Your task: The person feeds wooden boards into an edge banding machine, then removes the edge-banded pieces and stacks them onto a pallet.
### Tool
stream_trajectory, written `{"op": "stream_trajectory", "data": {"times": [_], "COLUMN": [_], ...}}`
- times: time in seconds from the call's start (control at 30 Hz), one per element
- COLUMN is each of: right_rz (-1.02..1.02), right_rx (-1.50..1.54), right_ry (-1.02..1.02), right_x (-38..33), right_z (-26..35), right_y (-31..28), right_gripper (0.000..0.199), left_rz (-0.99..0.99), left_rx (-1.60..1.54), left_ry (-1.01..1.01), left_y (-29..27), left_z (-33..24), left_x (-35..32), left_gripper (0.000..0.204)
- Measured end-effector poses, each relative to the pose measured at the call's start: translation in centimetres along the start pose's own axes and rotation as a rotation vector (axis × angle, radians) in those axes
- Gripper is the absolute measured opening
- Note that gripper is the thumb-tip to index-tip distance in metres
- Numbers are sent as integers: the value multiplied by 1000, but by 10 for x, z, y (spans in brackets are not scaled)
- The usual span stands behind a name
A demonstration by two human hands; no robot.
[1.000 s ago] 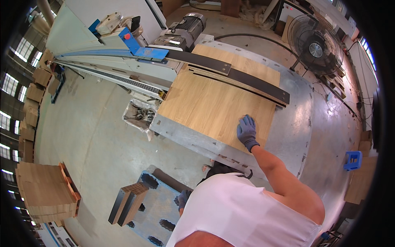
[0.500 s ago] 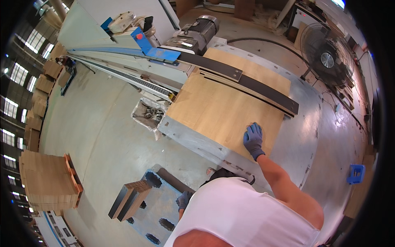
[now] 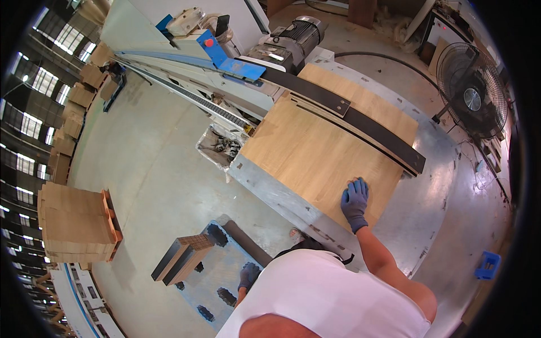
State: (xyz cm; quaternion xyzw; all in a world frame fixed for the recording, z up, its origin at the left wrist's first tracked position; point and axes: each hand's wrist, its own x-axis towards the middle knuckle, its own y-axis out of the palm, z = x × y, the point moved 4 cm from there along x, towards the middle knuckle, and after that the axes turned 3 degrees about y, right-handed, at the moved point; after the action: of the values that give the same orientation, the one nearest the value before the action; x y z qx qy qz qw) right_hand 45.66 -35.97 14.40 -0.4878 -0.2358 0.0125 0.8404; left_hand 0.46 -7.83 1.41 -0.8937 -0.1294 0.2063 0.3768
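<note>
My right hand (image 3: pixel 355 204), in a blue-grey work glove, lies flat with fingers stretched on a wood-grain board (image 3: pixel 315 146). The board rests on a grey metal machine table (image 3: pixel 270 183), under a long dark beam (image 3: pixel 383 136). Down at my left side, my gloved left hand (image 3: pixel 248 276) is over a worn blue platform (image 3: pixel 225 256). Its fingers look loosely extended and hold nothing that I can see; whether it touches the platform is hard to tell. A few dark-faced strips (image 3: pixel 183 256) stand stacked at the platform's far-left edge.
A motor (image 3: pixel 301 36) and a blue bracket with a red button (image 3: pixel 209 43) sit behind the board. A lined bin of scraps (image 3: pixel 220 143) adjoins the table's left side. A large fan (image 3: pixel 472 93) stands right; a pallet of stacked sheets (image 3: pixel 79 222) stands left.
The view has shifted, so the scene sits further right. My left hand shows more fully over the blue platform, out from beside my body. My right hand stays flat on the board.
</note>
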Motion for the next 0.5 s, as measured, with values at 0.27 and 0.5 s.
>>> {"op": "stream_trajectory", "data": {"times": [0.27, 0.5], "right_rz": [-39, -27], "right_rx": [37, 45], "right_ry": [-28, -17], "right_x": [-1, -8], "right_z": [2, -15], "right_y": [0, 1], "right_gripper": [27, 26], "left_rz": [-95, 44], "left_rx": [-1123, -363], "left_ry": [-251, -114], "left_y": [-11, -3], "left_z": [-55, -55], "left_x": [-8, -1], "left_gripper": [21, 18]}}
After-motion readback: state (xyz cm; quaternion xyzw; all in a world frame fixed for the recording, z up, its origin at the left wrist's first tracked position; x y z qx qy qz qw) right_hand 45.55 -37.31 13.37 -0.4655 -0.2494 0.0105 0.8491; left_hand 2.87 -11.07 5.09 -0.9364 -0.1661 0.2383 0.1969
